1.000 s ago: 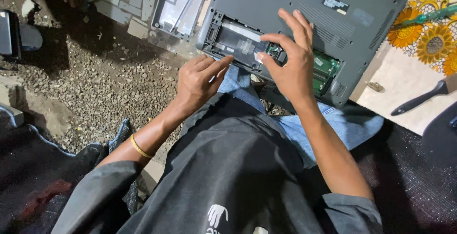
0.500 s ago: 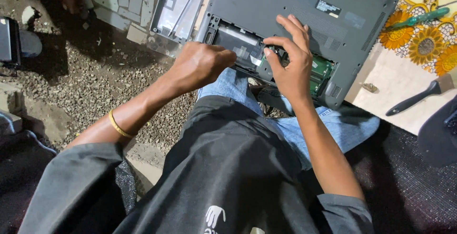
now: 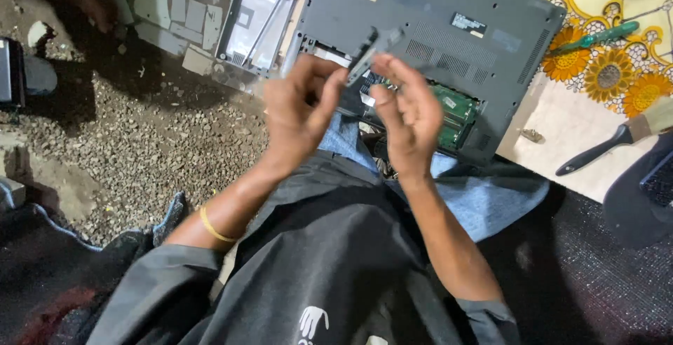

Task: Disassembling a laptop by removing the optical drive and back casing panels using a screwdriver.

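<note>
Head view: left hand [image 3: 298,110] and right hand [image 3: 406,106] raised over lap, fingers pinched on a small grey bracket [image 3: 371,50] between them, motion-blurred, exact grip hard to tell. Behind, upturned grey laptop [image 3: 449,22], open bay partly hidden by hands. Green screwdriver [image 3: 596,36] farther right.

Grey laptop [image 3: 449,29] with green board [image 3: 456,117], yellow sunflower-patterned cloth [image 3: 617,71], seemingly green-handled screwdriver [image 3: 596,38].
</note>
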